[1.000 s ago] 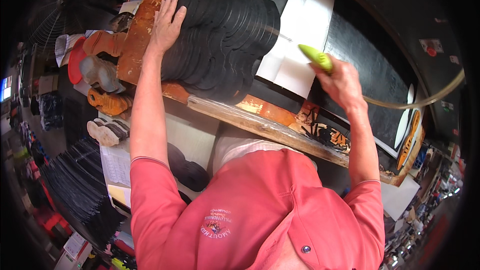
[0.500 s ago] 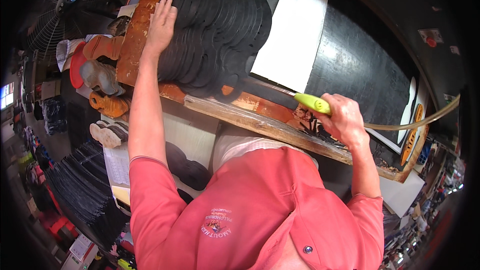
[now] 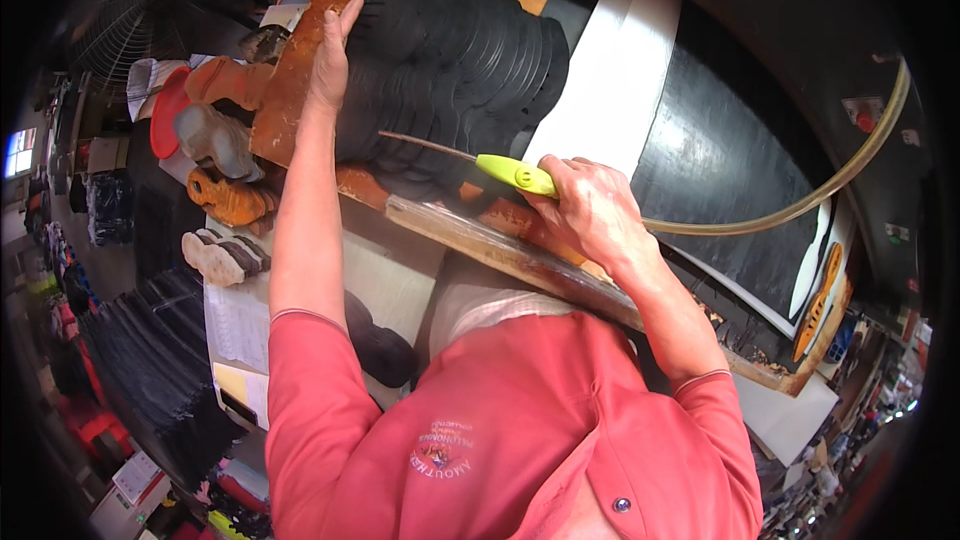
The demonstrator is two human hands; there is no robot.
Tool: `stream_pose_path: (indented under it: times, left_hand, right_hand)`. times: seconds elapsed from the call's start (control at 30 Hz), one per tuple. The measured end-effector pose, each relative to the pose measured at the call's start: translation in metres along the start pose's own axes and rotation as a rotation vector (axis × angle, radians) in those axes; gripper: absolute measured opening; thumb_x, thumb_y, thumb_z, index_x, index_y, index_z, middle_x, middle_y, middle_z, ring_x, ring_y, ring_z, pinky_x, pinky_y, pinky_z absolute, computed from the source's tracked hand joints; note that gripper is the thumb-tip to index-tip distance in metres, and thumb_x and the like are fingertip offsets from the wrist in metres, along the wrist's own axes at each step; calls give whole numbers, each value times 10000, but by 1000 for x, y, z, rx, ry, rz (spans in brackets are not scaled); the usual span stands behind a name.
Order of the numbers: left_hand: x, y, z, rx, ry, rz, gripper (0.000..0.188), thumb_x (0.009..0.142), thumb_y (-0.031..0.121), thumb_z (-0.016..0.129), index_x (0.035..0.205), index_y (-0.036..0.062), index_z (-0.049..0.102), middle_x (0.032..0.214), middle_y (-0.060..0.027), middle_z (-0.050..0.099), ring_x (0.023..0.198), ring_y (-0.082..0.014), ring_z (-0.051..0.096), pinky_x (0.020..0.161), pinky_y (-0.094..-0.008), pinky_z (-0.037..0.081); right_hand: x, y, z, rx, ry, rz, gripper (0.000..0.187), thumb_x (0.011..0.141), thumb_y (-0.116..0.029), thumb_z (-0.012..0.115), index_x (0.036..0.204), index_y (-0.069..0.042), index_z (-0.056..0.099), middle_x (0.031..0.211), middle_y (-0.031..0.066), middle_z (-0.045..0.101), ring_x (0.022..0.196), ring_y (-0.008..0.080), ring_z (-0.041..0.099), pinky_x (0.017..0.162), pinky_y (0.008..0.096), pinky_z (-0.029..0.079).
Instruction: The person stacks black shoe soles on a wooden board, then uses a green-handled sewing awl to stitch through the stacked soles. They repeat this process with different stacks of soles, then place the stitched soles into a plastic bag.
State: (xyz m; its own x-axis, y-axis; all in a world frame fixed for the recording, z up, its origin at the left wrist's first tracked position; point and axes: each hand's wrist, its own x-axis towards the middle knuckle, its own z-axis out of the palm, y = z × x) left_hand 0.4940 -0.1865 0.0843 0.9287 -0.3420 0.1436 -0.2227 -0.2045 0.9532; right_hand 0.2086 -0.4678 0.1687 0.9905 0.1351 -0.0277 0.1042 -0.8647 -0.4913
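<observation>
A fanned row of several black rubber sole pieces (image 3: pixel 450 70) lies on a worn wooden workbench (image 3: pixel 300 80). My left hand (image 3: pixel 330 60) rests flat on the left end of the row, fingers stretched. My right hand (image 3: pixel 590 210) grips a tool with a yellow-green handle (image 3: pixel 515 175); its thin metal rod (image 3: pixel 425 145) points left and lies against the lower edge of the black pieces. A clear yellowish hose (image 3: pixel 820 190) runs from my right hand off to the right.
A white strip (image 3: pixel 610 90) and a black rubber sheet (image 3: pixel 720 160) lie to the right of the stack. Orange and grey shoe lasts (image 3: pixel 220 140) sit left of the bench, a fan (image 3: pixel 130 10) stands at the far left, and black sheets (image 3: pixel 150 340) are stacked below.
My right hand has swung the tool from the right, over the white strip, down and left to the black pieces. My left hand has stayed on the stack.
</observation>
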Motion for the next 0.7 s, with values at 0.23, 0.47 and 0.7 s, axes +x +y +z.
stream_pose_path:
  times: [0.23, 0.47, 0.7]
  left_hand:
    - [6, -16, 6, 488, -33, 62, 789, 1161, 588, 179, 1639, 6, 419, 1738, -179, 358, 1644, -344, 246, 1339, -474, 128]
    - [6, -28, 3, 511, -51, 135, 747, 1167, 571, 214, 1644, 37, 427, 1747, -192, 329, 1650, -367, 209, 1335, -522, 103]
    - [8, -26, 5, 545, -47, 113, 699, 1179, 520, 217, 1642, 43, 436, 1750, -178, 330, 1653, -349, 211, 1338, -517, 105]
  right_hand:
    - [42, 22, -13, -45, 184, 161, 296, 1008, -314, 737, 984, -23, 687, 803, 247, 721, 801, 464, 721, 726, 525, 564]
    - [74, 47, -32, -84, 256, 232, 316, 1013, -326, 733, 1052, -14, 702, 850, 258, 727, 820, 476, 712, 748, 533, 553]
    - [45, 54, -53, -118, 187, 350, 315, 1006, -322, 749, 1082, -20, 711, 871, 255, 732, 832, 473, 710, 759, 526, 554]
